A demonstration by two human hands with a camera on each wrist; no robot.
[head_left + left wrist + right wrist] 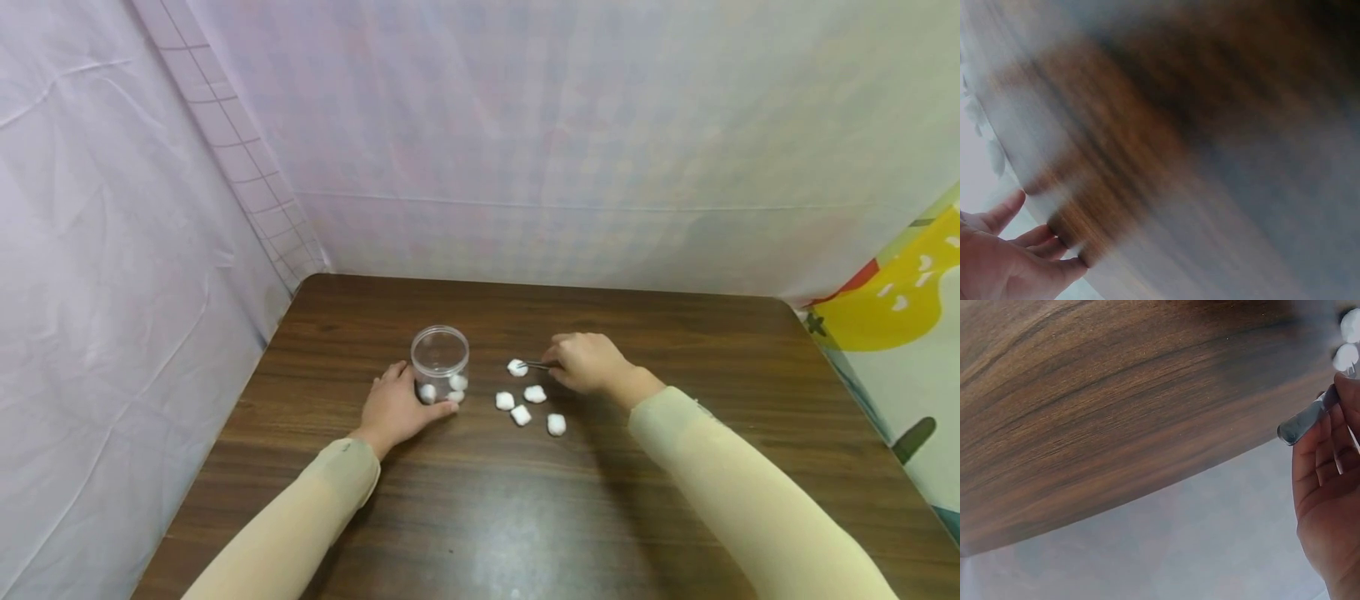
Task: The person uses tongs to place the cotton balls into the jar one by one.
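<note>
A clear open-topped plastic jar (440, 354) stands upright on the table, with a few white cotton balls (457, 382) showing near its bottom. My left hand (396, 408) holds the jar low down, thumb across the front and fingers at its left side. To the right, my right hand (588, 362) pinches metal tweezers (1304, 422). The tweezer tips touch a cotton ball (517, 367), the farthest of those outside the jar; whether they grip it is too small to tell. Several other cotton balls (521, 415) lie loose between my hands.
The brown wood-grain table (465, 517) ends at a pale curtain (525, 150) along the back. Another white curtain (97, 292) hangs down the left side. A colourful patterned cloth (892, 308) is at the right edge.
</note>
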